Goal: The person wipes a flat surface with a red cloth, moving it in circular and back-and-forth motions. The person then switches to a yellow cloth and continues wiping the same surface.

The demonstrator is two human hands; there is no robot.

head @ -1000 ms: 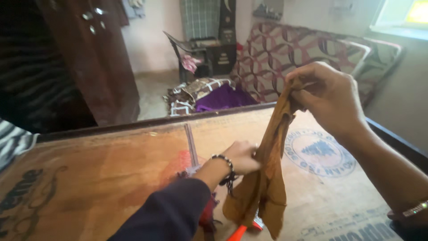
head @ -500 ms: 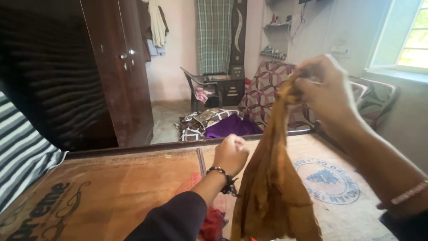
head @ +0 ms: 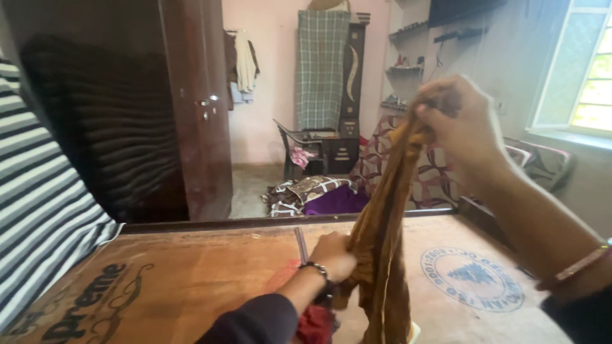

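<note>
The right hand (head: 462, 130) is raised high above the far right part of the brown printed surface (head: 191, 286), its fingers (head: 440, 118) pressed together in a pinch on the top end of a mustard-brown cloth (head: 382, 255). The cloth hangs straight down from that grip in a long, bunched fold, and its lower end drops out of view at the near edge of the surface. The left hand (head: 335, 256) is low, just above the middle of the surface, with its fingers closed into a fist around the cloth about halfway down its length; a dark beaded bracelet (head: 317, 271) sits on that wrist above a dark sleeve (head: 255, 322). A piece of red fabric (head: 313, 325) lies under the left forearm at the near edge. A striped cloth (head: 44, 223) hangs over the left edge of the surface. Beyond the far edge stand a dark wooden wardrobe (head: 191, 108) and a patterned sofa (head: 433, 178).
</note>
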